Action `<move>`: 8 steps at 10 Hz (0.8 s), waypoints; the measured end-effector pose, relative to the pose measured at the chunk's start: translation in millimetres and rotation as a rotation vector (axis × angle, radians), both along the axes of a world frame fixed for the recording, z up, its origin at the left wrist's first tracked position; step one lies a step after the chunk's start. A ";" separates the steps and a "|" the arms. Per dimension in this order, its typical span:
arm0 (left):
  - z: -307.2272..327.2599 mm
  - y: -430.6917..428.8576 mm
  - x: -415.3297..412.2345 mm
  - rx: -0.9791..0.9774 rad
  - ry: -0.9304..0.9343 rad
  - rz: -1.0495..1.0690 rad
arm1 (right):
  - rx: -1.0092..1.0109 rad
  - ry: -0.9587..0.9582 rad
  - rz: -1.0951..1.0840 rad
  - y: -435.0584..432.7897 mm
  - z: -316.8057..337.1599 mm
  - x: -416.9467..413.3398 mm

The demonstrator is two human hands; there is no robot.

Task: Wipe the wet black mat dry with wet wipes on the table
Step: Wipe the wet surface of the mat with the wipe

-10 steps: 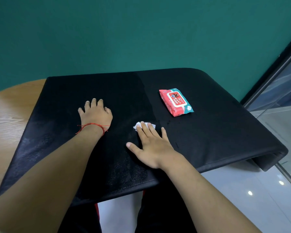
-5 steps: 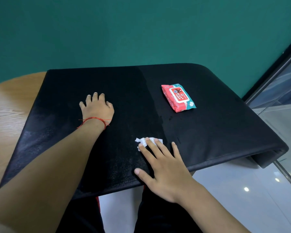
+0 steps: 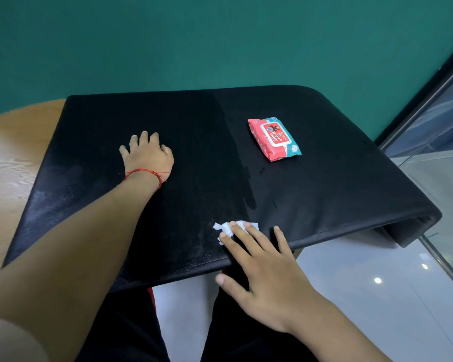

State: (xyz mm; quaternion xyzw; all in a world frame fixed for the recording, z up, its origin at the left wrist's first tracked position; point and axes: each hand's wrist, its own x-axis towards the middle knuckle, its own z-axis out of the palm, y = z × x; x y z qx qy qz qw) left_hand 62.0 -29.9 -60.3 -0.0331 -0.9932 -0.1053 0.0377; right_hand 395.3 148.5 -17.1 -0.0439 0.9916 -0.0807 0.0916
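The wooden table (image 3: pixel 11 158) carries the black mat (image 3: pixel 338 178), which covers most of it and hangs over the right end, where its corner folds down. The mat is larger than the table, so I think it could slide easily.

This is probably why the left hand (image 3: pixel 148 155) lies flat on the far left part of the mat, fingers straight and a little spread, pressing down to keep it in place. It holds nothing.

The right hand (image 3: pixel 267 273) is at the near edge. Its fingers are straight and spread, and press on the wipe, while the thumb is off the mat, over the lap. It seems the end of a stroke.

The pack of wipes (image 3: pixel 273 138) rests on the far right part, out of the wiping path.

A wet streak (image 3: pixel 250 197) shines between the pack and the crumpled white wipe (image 3: pixel 226 228), so this part is not yet dry.
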 end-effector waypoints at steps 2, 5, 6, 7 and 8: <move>-0.4 -0.3 -0.3 -0.001 0.004 -0.002 | 0.007 -0.025 -0.004 -0.4 4.8 10.2; 0.1 -0.3 -0.4 -0.011 -0.001 -0.004 | -0.036 -0.084 0.008 -9.2 6.6 28.8; -0.2 -0.1 -0.5 -0.010 -0.002 -0.007 | -0.084 -0.058 0.061 -23.0 2.4 20.8; -0.4 -0.9 -0.5 -0.006 0.001 -0.006 | -0.139 -0.033 0.121 -40.6 -4.0 11.4; -0.3 -0.3 -0.6 -0.004 0.004 -0.009 | -0.133 -0.008 0.174 -55.2 -8.5 1.1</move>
